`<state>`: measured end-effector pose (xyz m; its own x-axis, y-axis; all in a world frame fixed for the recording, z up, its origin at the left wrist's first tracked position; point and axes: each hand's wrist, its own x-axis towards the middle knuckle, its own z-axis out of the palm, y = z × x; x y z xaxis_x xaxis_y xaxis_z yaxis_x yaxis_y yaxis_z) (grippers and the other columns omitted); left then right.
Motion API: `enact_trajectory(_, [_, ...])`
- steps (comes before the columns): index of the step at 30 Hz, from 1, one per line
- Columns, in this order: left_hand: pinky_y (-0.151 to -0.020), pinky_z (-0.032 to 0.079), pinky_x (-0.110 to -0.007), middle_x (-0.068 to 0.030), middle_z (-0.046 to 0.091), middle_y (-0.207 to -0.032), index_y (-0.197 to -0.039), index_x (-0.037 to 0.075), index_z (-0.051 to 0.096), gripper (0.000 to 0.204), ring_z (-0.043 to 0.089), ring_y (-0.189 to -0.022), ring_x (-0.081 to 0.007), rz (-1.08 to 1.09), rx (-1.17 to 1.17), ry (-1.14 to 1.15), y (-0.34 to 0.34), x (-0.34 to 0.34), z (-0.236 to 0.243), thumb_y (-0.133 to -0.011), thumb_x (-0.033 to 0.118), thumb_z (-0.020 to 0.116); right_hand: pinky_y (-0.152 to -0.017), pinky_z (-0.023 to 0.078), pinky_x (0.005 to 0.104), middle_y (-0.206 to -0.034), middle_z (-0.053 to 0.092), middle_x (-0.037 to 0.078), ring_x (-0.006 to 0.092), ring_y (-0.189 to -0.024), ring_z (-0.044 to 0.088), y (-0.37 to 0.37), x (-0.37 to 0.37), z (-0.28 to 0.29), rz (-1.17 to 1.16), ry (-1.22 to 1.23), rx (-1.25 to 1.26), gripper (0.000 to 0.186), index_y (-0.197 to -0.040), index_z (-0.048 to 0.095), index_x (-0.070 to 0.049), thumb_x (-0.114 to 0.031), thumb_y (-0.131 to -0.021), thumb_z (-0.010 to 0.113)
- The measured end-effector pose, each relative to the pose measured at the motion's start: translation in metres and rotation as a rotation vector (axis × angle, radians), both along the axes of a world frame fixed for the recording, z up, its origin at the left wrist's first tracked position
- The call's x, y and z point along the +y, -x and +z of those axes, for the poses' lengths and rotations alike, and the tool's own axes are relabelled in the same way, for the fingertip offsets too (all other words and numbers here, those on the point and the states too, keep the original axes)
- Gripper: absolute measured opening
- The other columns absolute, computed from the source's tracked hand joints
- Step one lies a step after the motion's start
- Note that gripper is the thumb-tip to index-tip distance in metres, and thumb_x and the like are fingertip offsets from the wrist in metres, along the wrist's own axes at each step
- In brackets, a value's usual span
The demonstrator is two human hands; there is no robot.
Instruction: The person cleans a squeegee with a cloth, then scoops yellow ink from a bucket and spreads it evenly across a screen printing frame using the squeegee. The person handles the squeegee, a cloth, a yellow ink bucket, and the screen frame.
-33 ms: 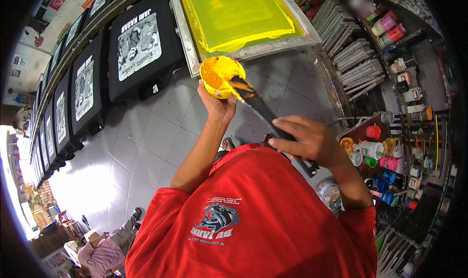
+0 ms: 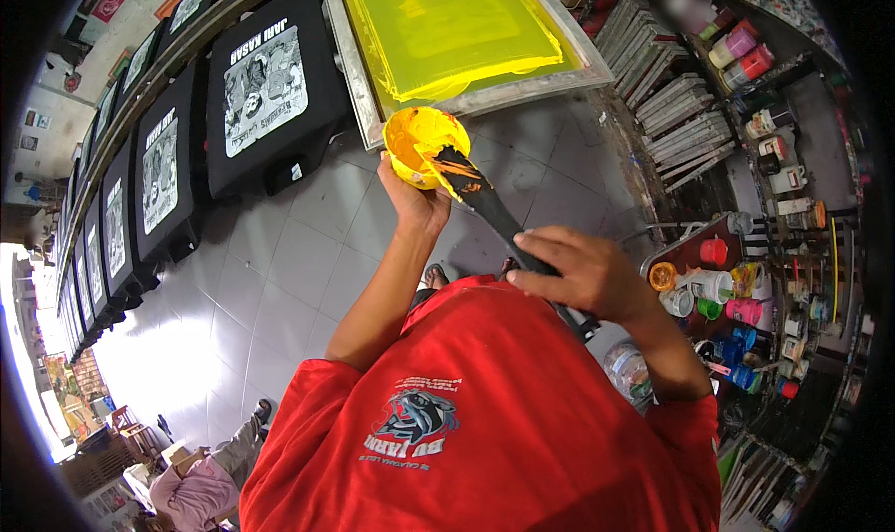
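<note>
My left hand (image 2: 417,204) is wrapped round a small pot of thick yellow ink (image 2: 401,138), tilted so its inside shows. Orange and yellow smears coat the pot's inner wall. A long, flat black spatula (image 2: 491,207) slants from my right hand (image 2: 597,273) up to the pot. Its ink-smeared tip touches the yellow ink at the rim, and its handle lies under my closed fingers. Just beyond the pot lies a printing screen (image 2: 457,42) in a pale frame (image 2: 503,94), with bright yellow ink spread over its mesh.
Black printed shirts on boards (image 2: 266,94) line the long rack at left. Stacked frames (image 2: 685,126) lean at right, near shelves of ink tubs (image 2: 713,252). A clear plastic container (image 2: 626,369) stands by my right elbow. Another person (image 2: 196,490) sits at lower left.
The spatula has turned, so more of its broad, orange-streaked face shows at the pot. My right hand has shifted slightly left; the pot has hardly moved.
</note>
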<state>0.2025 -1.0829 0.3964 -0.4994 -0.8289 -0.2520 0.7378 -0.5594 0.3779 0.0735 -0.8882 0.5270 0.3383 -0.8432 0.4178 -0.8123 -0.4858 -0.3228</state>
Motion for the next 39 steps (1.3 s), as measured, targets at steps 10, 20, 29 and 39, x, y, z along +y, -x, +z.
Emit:
enact_trajectory(10, [-0.092,0.046,-0.038,-0.005,0.057,-0.116,-0.123,0.011,0.046,0.05,0.056,-0.106,-0.0227,0.004,-0.071,0.139,-0.009,-0.014,-0.018,-0.094,0.049,0.03,-0.081,0.05,0.0371,-0.104,0.065,0.019,0.031,-0.094,0.064,0.031,0.014,0.017,-0.195,-0.099,-0.522,0.03,-0.1,0.066,-0.004,-0.028,-0.082,0.067])
enact_trajectory(20, [-0.094,0.044,-0.04,-0.0085,0.057,-0.119,-0.125,0.008,0.047,0.056,0.056,-0.107,-0.0258,-0.055,0.004,0.188,-0.016,-0.009,-0.045,-0.094,0.05,0.028,-0.07,0.05,0.0266,-0.082,0.065,0.007,0.014,-0.08,0.064,0.015,-0.015,0.011,-0.545,-0.266,-0.723,0.016,-0.093,0.064,0.001,-0.012,-0.09,0.055])
enact_trajectory(29, [-0.095,0.044,-0.043,-0.0102,0.056,-0.121,-0.126,0.007,0.047,0.061,0.055,-0.108,-0.0275,-0.099,0.026,0.105,-0.02,0.014,-0.037,-0.094,0.053,0.024,-0.068,0.052,0.0294,-0.083,0.066,0.007,0.0153,-0.079,0.065,0.025,-0.031,0.023,-0.379,-0.133,-0.651,0.012,-0.091,0.063,-0.001,-0.011,-0.087,0.059])
enact_trajectory(39, [-0.095,0.044,-0.044,-0.0108,0.056,-0.122,-0.126,0.007,0.048,0.06,0.056,-0.11,-0.028,-0.257,0.005,0.159,-0.024,0.017,-0.054,-0.093,0.052,0.026,-0.073,0.053,0.0354,-0.089,0.067,0.014,0.0284,-0.083,0.066,0.032,-0.039,0.024,-0.109,-0.162,-0.474,0.012,-0.091,0.066,-0.003,-0.004,-0.08,0.064])
